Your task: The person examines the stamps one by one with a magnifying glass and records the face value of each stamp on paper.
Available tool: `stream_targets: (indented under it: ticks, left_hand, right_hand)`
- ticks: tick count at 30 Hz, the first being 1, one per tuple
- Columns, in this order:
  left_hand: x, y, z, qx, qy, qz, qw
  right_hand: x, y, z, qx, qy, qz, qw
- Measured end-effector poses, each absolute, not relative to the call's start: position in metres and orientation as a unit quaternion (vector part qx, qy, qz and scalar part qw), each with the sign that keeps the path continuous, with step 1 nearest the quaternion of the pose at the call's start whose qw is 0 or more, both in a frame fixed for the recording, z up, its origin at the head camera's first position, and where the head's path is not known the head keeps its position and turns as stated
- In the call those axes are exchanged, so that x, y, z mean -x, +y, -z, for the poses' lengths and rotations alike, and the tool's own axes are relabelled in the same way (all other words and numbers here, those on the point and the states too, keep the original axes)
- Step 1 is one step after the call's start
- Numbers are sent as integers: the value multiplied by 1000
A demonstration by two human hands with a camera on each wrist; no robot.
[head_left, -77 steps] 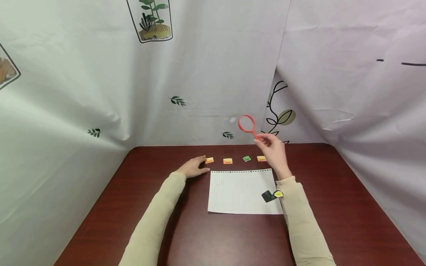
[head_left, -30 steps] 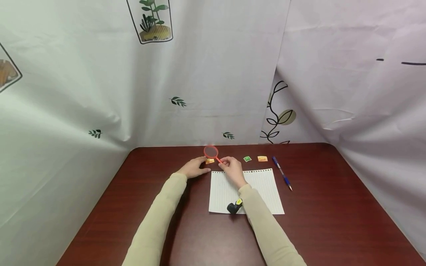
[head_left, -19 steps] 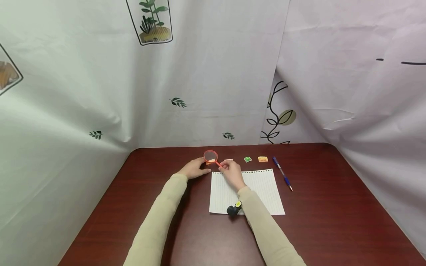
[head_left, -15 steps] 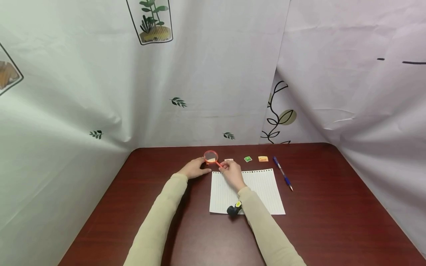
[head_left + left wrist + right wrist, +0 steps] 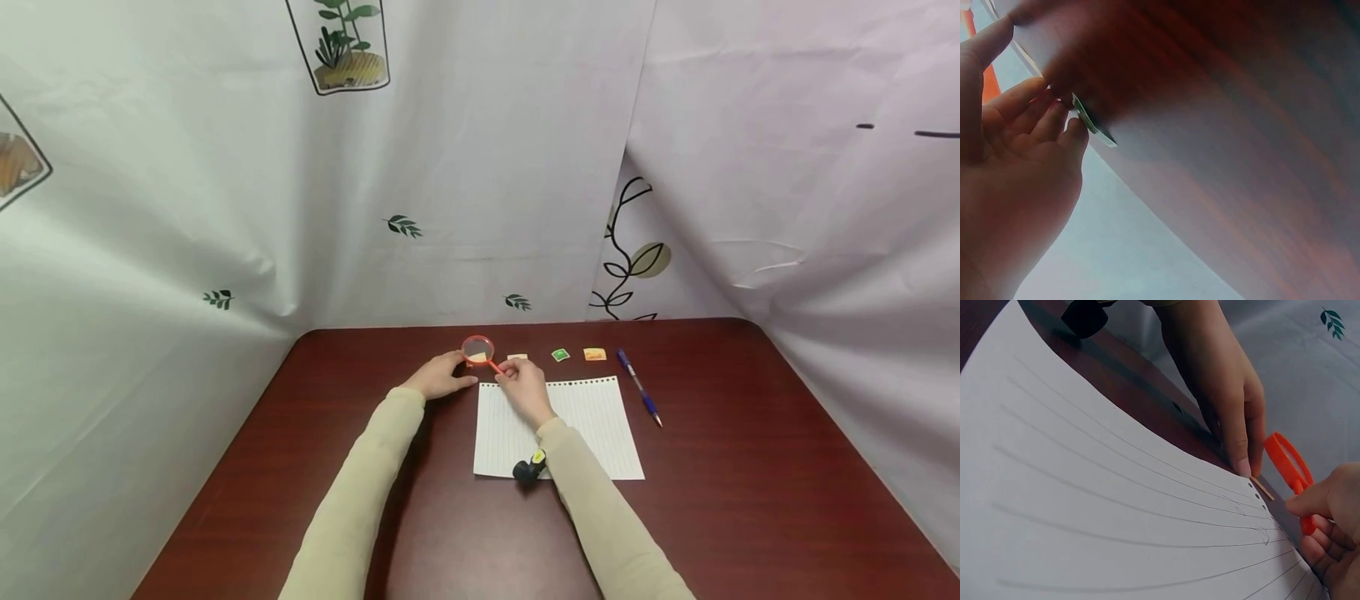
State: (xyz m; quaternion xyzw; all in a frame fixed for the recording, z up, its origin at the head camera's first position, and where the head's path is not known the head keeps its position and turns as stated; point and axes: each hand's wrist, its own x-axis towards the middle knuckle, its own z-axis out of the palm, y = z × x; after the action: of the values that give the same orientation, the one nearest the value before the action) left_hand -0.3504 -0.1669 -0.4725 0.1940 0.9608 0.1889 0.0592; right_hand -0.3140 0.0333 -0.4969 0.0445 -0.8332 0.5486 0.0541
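My right hand [image 5: 525, 392] pinches the handle of a red magnifying glass [image 5: 478, 350]. Its lens is over the leftmost orange stamp [image 5: 477, 359] at the back of the table. Just left of that stamp rests my left hand [image 5: 437, 377], fingers reaching down to the table. In the left wrist view a small green-edged piece [image 5: 1093, 122] lies by the fingertips of that hand. A second stamp [image 5: 517, 357] is partly hidden behind my right hand. Farther right lie a green stamp [image 5: 560, 355] and another orange stamp [image 5: 595, 354].
A lined sheet of paper [image 5: 592, 433] lies beneath my right forearm, with faint pen marks in the right wrist view. A blue pen [image 5: 640, 387] is to its right. Fabric [image 5: 480, 208] hangs behind the dark red table [image 5: 465, 533].
My right hand has come down and left with the magnifying glass, from raised at the right to over the leftmost stamp. The pen came into sight. My left hand stayed put.
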Motion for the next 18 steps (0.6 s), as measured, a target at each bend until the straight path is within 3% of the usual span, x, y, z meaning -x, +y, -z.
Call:
stream_targets:
  ticks: [18]
  left_hand:
    - [351, -167, 475, -192, 960, -197, 57]
  right_hand:
    - [313, 34, 497, -38, -834, -549, 50]
